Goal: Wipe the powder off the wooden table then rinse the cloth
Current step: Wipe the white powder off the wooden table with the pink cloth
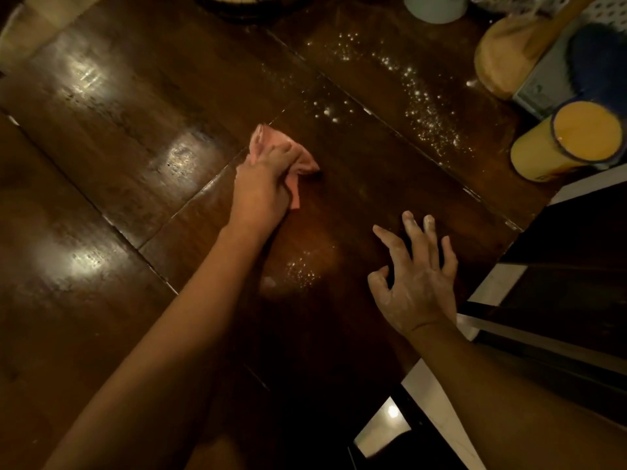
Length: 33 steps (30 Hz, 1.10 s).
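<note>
A dark wooden table (pixel 135 157) fills the view. My left hand (pixel 263 184) is closed on a pink cloth (pixel 305 161) and presses it onto the table's middle. White powder (pixel 420 100) is scattered in a band beyond the cloth toward the far right, and a smaller patch of powder (pixel 302 271) lies near me between my arms. My right hand (pixel 415 279) rests flat on the table with fingers spread, dusted with powder and holding nothing.
A yellow cylindrical canister (pixel 570 140) lies at the right edge. Behind it are a wooden utensil (pixel 509 59), a blue object (pixel 600 59) and a pale cup (pixel 436 6). The table's right edge drops to a dark floor and white ledge (pixel 495 286).
</note>
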Available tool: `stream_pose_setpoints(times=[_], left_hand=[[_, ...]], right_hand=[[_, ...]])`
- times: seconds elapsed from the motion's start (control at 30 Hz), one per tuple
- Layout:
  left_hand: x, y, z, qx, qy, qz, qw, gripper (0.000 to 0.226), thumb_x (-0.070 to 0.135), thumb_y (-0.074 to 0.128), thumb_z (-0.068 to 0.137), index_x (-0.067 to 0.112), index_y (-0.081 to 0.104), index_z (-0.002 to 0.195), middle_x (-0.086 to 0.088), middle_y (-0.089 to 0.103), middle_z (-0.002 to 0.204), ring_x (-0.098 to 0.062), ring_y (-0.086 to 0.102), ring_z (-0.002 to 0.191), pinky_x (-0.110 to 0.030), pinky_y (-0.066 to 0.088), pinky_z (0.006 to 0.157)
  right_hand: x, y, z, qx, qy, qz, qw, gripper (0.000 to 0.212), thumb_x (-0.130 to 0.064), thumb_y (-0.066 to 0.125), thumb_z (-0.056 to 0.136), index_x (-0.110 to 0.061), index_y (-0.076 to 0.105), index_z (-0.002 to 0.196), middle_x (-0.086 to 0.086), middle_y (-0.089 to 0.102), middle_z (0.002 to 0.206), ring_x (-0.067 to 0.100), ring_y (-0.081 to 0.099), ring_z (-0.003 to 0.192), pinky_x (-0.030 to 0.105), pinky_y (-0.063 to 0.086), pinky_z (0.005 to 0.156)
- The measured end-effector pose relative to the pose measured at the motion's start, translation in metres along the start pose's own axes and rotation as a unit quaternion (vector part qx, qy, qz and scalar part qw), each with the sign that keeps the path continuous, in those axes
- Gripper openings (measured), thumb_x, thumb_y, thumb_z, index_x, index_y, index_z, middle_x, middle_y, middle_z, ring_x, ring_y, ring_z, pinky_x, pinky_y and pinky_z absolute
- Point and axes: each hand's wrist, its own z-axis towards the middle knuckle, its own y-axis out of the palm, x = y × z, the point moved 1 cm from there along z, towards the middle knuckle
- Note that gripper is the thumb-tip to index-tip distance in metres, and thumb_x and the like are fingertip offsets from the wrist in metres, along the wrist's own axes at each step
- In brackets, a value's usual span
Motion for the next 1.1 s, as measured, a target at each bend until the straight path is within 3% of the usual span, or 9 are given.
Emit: stream_pose_setpoints(times=[0.2,0.3,0.43,0.57,0.63,0.73,0.87,1.0,1.1], left_hand=[[0.065,0.042,0.008,-0.157,0.164,0.051,0.973,0.046,0.01,0.054,0.092,0.027,0.057,0.135,0.004,0.049,0.146,-0.024,0.023,0.147,-0.049,0.024,0.113],[0.047,0.027,-0.02,-0.187,0.238,-0.035,0.952,0.035,0.015,0.053,0.085,0.023,0.072,0.114,0.007,0.064,0.13,-0.016,0.045,0.136,-0.049,0.034,0.112],[-0.005,-0.016,-0.064,-0.077,0.076,-0.071,0.992,0.051,-0.005,0.059,0.076,0.041,0.071,0.094,0.033,0.063,0.113,0.005,0.061,0.114,-0.026,0.047,0.102],[-0.018,-0.034,-0.115,0.081,-0.186,-0.015,0.979,0.049,0.01,0.064,0.084,0.048,0.066,0.116,0.027,0.059,0.126,-0.02,0.064,0.113,-0.035,0.053,0.095],[0.008,-0.023,-0.143,0.097,-0.178,-0.014,0.979,0.046,0.019,0.064,0.082,0.041,0.064,0.123,0.035,0.054,0.129,-0.013,0.058,0.121,-0.033,0.047,0.096],[0.048,0.006,-0.184,0.019,-0.024,-0.003,1.0,0.041,0.003,0.068,0.082,0.027,0.071,0.116,0.048,0.04,0.133,0.017,0.036,0.128,-0.027,0.044,0.097],[0.037,0.023,-0.193,-0.211,0.008,0.119,0.97,0.086,0.005,0.071,0.083,0.04,0.026,0.147,0.016,0.027,0.157,-0.003,-0.009,0.146,-0.057,0.021,0.118],[0.037,0.032,-0.118,-0.035,0.0,0.053,0.998,0.058,0.009,0.064,0.089,0.031,0.051,0.14,0.005,0.045,0.149,-0.016,0.023,0.148,-0.049,0.028,0.112],[0.065,0.061,-0.053,-0.027,-0.055,0.108,0.992,0.047,0.029,0.043,0.096,0.034,0.047,0.142,0.003,0.046,0.151,-0.028,0.03,0.146,-0.058,0.023,0.116]], right_hand=[[0.001,0.0,0.0,-0.004,0.001,-0.001,1.0,0.065,-0.042,0.035,0.083,-0.039,0.035,0.148,0.006,0.02,0.167,0.029,0.005,0.157,0.055,0.008,0.123],[0.001,0.001,0.001,-0.002,0.0,-0.004,1.0,0.064,-0.043,0.034,0.083,-0.038,0.036,0.147,0.007,0.021,0.167,0.031,0.006,0.156,0.056,0.009,0.122],[0.002,0.001,0.001,-0.001,-0.006,0.009,1.0,0.064,-0.043,0.034,0.086,-0.04,0.033,0.15,0.007,0.019,0.167,0.031,0.005,0.156,0.056,0.007,0.123],[0.003,0.001,0.002,-0.008,-0.009,0.018,1.0,0.065,-0.043,0.033,0.086,-0.039,0.032,0.15,0.007,0.016,0.168,0.032,0.003,0.156,0.058,0.006,0.122],[0.003,0.001,0.002,-0.004,-0.013,0.022,1.0,0.065,-0.042,0.034,0.085,-0.037,0.033,0.15,0.008,0.017,0.167,0.033,0.004,0.156,0.06,0.008,0.121],[0.003,0.001,0.001,0.014,-0.02,0.038,0.999,0.063,-0.039,0.041,0.085,-0.032,0.041,0.148,0.011,0.024,0.165,0.036,0.009,0.155,0.062,0.013,0.12],[0.002,0.001,0.0,0.025,-0.023,0.05,0.998,0.061,-0.036,0.051,0.085,-0.031,0.046,0.146,0.012,0.027,0.164,0.037,0.012,0.155,0.061,0.013,0.12],[0.003,-0.002,0.001,-0.003,-0.016,0.039,0.999,0.062,-0.04,0.047,0.088,-0.036,0.038,0.15,0.009,0.021,0.167,0.034,0.007,0.156,0.058,0.01,0.122],[0.006,-0.006,0.0,0.006,-0.006,0.061,0.998,0.065,-0.042,0.049,0.088,-0.03,0.037,0.151,0.008,0.024,0.165,0.031,0.011,0.155,0.054,0.012,0.123]])
